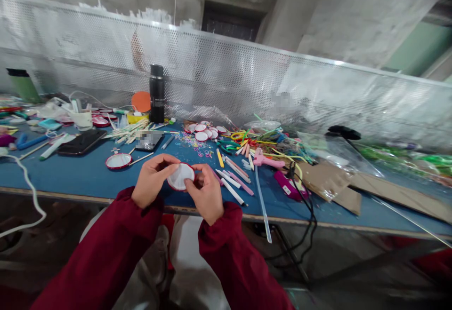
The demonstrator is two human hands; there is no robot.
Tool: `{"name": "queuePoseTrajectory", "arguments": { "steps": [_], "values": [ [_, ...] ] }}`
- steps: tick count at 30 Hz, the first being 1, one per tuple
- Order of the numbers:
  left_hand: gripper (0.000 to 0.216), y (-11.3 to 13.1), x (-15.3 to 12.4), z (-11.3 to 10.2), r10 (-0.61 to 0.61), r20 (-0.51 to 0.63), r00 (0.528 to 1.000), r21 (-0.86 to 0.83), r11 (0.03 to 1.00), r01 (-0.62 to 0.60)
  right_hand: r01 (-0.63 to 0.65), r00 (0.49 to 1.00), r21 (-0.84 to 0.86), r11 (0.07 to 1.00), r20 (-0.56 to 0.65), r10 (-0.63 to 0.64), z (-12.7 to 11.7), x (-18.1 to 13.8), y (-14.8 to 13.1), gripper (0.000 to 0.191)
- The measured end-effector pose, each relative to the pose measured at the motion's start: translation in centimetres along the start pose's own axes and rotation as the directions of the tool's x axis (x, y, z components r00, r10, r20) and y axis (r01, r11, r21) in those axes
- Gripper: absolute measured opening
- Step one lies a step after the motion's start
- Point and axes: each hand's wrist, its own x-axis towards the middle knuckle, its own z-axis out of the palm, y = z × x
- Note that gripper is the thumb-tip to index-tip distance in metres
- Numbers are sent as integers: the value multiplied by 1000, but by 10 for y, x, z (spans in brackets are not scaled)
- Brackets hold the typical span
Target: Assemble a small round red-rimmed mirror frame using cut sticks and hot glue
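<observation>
Between my two hands, just above the front edge of the table, is a round white disc [180, 177] with a red rim. My left hand [152, 180] pinches its left side, thumb lying on the white face. On the right side my right hand [206, 190] grips it with thumb and curled fingers. A similar red-rimmed disc [118, 161] lies on the table to the left, beside a thin wooden stick [141, 158]. Several more white discs [201, 136] are piled behind my hands, near scattered small coloured loops [199, 148].
Several marker pens [233, 191] lie right of my hands, near a pink glue gun [267, 159], a clear glue stick [263, 206] and a purple box [287, 185] with black cables. A black bottle [157, 93] stands behind; a dark phone [82, 142] lies left. Cardboard [323, 178] covers the right side.
</observation>
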Motion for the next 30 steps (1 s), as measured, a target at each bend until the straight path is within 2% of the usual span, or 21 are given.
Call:
{"name": "queuePoseTrajectory", "arguments": {
  "steps": [5,7,12,15,19,22,30],
  "values": [
    [28,4,0,2,-94,-11,995,-146,985,92,-3,1000,-39,999,-3,3,0,1,0,25],
    [31,6,0,3,-96,1,995,-113,989,96,-3,1000,-45,999,-4,2,0,0,0,25],
    [31,7,1,3,-106,15,994,90,991,104,10,1000,-59,998,-16,-11,1,-1,1,24],
    [34,7,2,4,-128,11,992,89,988,126,15,999,-69,998,-38,-18,1,-1,1,23],
    [47,6,2,4,-141,129,982,67,989,133,17,997,-47,999,-76,-20,1,-1,-3,22],
    [42,4,2,3,-155,236,959,168,979,117,22,996,-54,998,-81,-26,1,-1,-4,20],
    [48,11,0,4,-123,313,942,164,984,74,-14,995,-47,999,-101,9,0,-1,-2,24]
  ]
}}
